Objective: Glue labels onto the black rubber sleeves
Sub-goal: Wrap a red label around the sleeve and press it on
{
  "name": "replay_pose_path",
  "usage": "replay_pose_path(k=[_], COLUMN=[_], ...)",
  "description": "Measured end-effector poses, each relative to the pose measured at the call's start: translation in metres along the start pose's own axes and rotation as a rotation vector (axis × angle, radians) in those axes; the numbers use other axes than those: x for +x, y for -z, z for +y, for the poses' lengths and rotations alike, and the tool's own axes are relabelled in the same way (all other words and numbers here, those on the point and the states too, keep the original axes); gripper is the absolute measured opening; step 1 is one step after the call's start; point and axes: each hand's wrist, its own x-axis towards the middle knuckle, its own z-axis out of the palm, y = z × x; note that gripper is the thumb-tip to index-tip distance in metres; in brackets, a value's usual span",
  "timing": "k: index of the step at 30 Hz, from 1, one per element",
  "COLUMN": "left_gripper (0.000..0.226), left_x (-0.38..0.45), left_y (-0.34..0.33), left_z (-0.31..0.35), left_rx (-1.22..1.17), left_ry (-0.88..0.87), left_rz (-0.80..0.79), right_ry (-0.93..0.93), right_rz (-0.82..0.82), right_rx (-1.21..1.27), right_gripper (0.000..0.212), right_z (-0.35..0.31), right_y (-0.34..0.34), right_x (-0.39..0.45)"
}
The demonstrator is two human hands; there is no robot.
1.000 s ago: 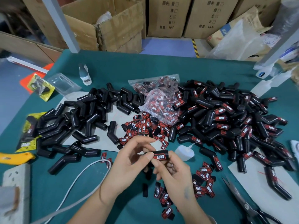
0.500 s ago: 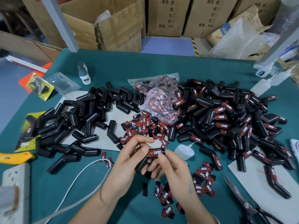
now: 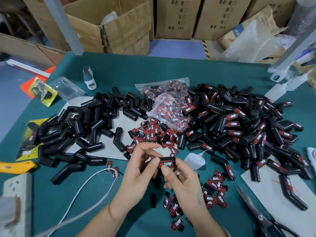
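I hold one black rubber sleeve (image 3: pixel 168 159) with a red-and-white label (image 3: pixel 165 164) on its near face, just above the green table. My left hand (image 3: pixel 142 170) grips its left end with the thumb beside the label. My right hand (image 3: pixel 181 182) pinches it from below, thumb pressing the label's lower edge. Bare black sleeves (image 3: pixel 82 127) are piled at the left. Labelled sleeves (image 3: pixel 239 127) are heaped at the right. Loose labels (image 3: pixel 153 132) lie behind my hands, more labels (image 3: pixel 213 190) to the right. A small glue bottle (image 3: pixel 195 159) lies beside my right hand.
A clear bag of labels (image 3: pixel 169 106) sits in the middle. Scissors (image 3: pixel 256 211) lie at the front right, a yellow knife (image 3: pixel 15 166) and a power strip (image 3: pixel 15 199) with white cable (image 3: pixel 90 182) at the left. Another glue bottle (image 3: pixel 89 77) stands further back. Cardboard boxes (image 3: pixel 119 24) stand beyond the table.
The sleeve tilted and then came back level in my hands, with the label facing me. My right thumb now presses at the label's lower edge.
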Motion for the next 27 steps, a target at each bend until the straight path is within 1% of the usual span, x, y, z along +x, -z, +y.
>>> replay_pose_path(k=[3, 5, 9, 13, 15, 17, 20, 24, 27], left_gripper=[0.031, 0.032, 0.034, 0.034, 0.032, 0.025, 0.021, 0.021, 0.022], left_x=[-0.004, -0.004, -0.004, -0.001, 0.0, 0.0, 0.001, 0.001, 0.001], left_y=[-0.003, -0.005, -0.003, 0.0, 0.002, 0.004, 0.003, 0.003, 0.003], left_z=[-0.002, -0.002, -0.003, -0.003, -0.002, -0.001, 0.001, 0.003, 0.003], left_rx=[0.151, 0.169, 0.176, 0.211, 0.214, 0.212, 0.203, 0.19, 0.19], left_ry=[-0.144, -0.187, -0.233, -0.29, -0.313, -0.333, -0.35, -0.38, -0.396], left_rz=[0.006, 0.004, -0.004, 0.011, 0.028, 0.033, 0.035, 0.024, 0.013], right_ry=[-0.009, 0.011, 0.088, 0.089, 0.087, 0.104, 0.184, 0.248, 0.251], right_rz=[0.065, 0.094, 0.078, 0.046, 0.013, -0.013, -0.023, -0.006, 0.019], right_rx=[0.016, 0.034, 0.071, 0.039, 0.037, 0.015, -0.082, -0.132, -0.138], right_gripper=[0.038, 0.038, 0.03, 0.051, 0.056, 0.053, 0.034, 0.031, 0.031], right_z=[0.002, 0.003, 0.005, 0.008, 0.007, 0.005, -0.001, -0.005, -0.006], right_y=[-0.001, -0.001, -0.001, 0.001, 0.002, 0.002, 0.0, -0.003, -0.002], right_x=[0.001, 0.002, 0.0, -0.001, -0.003, -0.004, -0.004, -0.005, -0.006])
